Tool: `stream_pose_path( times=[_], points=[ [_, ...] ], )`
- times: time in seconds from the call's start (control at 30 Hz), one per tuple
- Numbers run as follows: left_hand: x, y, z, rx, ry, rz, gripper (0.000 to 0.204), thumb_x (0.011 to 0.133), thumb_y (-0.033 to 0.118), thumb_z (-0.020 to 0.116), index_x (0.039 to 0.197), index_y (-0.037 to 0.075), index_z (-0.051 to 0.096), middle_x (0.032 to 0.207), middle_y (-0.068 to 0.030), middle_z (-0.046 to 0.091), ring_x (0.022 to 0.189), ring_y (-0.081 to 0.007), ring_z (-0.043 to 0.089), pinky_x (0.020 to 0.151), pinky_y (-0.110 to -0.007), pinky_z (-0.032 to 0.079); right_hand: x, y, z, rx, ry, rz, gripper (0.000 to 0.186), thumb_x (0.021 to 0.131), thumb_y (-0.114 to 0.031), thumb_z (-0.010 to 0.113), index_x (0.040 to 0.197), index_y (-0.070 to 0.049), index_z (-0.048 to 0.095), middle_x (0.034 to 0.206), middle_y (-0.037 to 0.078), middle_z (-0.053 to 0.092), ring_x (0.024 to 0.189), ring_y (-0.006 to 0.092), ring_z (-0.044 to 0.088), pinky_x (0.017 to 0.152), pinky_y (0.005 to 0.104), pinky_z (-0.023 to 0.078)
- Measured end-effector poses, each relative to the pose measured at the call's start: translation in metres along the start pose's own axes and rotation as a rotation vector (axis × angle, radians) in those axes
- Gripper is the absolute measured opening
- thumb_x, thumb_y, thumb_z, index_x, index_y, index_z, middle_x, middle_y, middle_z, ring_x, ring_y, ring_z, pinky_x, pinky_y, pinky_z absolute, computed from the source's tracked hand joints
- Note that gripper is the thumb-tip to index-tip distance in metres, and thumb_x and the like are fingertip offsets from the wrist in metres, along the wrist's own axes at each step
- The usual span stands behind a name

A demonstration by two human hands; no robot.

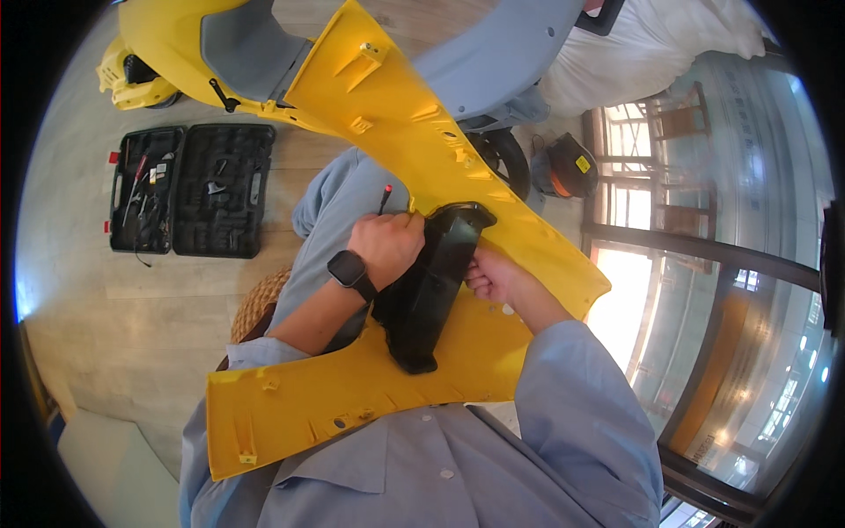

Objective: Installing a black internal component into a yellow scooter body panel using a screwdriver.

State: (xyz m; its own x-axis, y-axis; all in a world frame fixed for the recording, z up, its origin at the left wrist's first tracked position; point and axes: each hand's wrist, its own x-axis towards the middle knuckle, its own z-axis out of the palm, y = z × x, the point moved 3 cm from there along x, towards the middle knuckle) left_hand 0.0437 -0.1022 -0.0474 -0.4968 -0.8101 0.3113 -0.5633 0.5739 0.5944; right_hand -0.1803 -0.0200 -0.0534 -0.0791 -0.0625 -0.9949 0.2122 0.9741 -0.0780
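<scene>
A large yellow molded panel lies across my lap, its ribbed side up. A black plastic piece sits lengthwise in its middle. My left hand, with a watch on the wrist, is closed at the black piece's upper left side. A thin dark rod with a red tip sticks up just beyond these fingers; whether they grip it is unclear. My right hand has its fingers curled against the black piece's right side, the fingertips partly hidden, and I cannot make out what is in them.
An open black toolbox lies on the wooden floor at left. A yellow scooter body, a grey panel and white fabric are beyond. A dark object with a yellow label and glazed panels are at right.
</scene>
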Motion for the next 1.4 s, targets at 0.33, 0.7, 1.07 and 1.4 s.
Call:
stream_pose_path(
  times=[0.33,0.7,1.07,1.4],
  points=[
    [-0.001,-0.001,0.003,-0.020,-0.042,-0.015,0.006,0.084,0.018,0.065,0.081,0.012,0.063,0.075,-0.0035,0.067,0.071,-0.0233,0.068,0.065,-0.038,0.053,0.008,-0.001,-0.021,-0.806,0.246,-0.460,0.041,0.100,-0.041,0.053,0.093,-0.003,0.064,0.067,0.004,0.056,0.054,0.0171,0.054,0.047,0.0343,0.041],
    [-0.006,-0.006,0.010,-0.012,0.026,-0.002,0.012,0.088,0.020,0.067,0.083,0.010,0.063,0.070,-0.0023,0.064,0.065,-0.0224,0.067,0.061,-0.037,0.053,-0.014,-0.019,-0.001,-1.555,0.272,-0.789,0.028,0.091,-0.022,0.061,0.086,0.004,0.071,0.090,0.027,0.068,0.086,0.0452,0.066,0.078,0.0522,0.053],
    [-0.004,-0.005,0.008,-0.029,0.001,-0.011,0.010,0.087,0.020,0.068,0.087,0.010,0.066,0.069,-0.0029,0.063,0.065,-0.0236,0.067,0.060,-0.037,0.054,-0.030,-0.024,0.009,-1.754,0.306,-0.855,0.030,0.088,-0.022,0.064,0.072,0.002,0.070,0.076,0.025,0.067,0.075,0.0450,0.066,0.073,0.0531,0.054],
    [-0.003,-0.004,0.004,-0.029,-0.009,-0.032,0.007,0.085,0.018,0.067,0.085,0.011,0.064,0.070,-0.0034,0.065,0.066,-0.0243,0.068,0.062,-0.038,0.053,-0.035,-0.024,0.012,-1.782,0.275,-0.901,0.030,0.089,-0.024,0.063,0.072,0.001,0.070,0.073,0.023,0.068,0.072,0.0440,0.066,0.072,0.0532,0.054]
  ],
)
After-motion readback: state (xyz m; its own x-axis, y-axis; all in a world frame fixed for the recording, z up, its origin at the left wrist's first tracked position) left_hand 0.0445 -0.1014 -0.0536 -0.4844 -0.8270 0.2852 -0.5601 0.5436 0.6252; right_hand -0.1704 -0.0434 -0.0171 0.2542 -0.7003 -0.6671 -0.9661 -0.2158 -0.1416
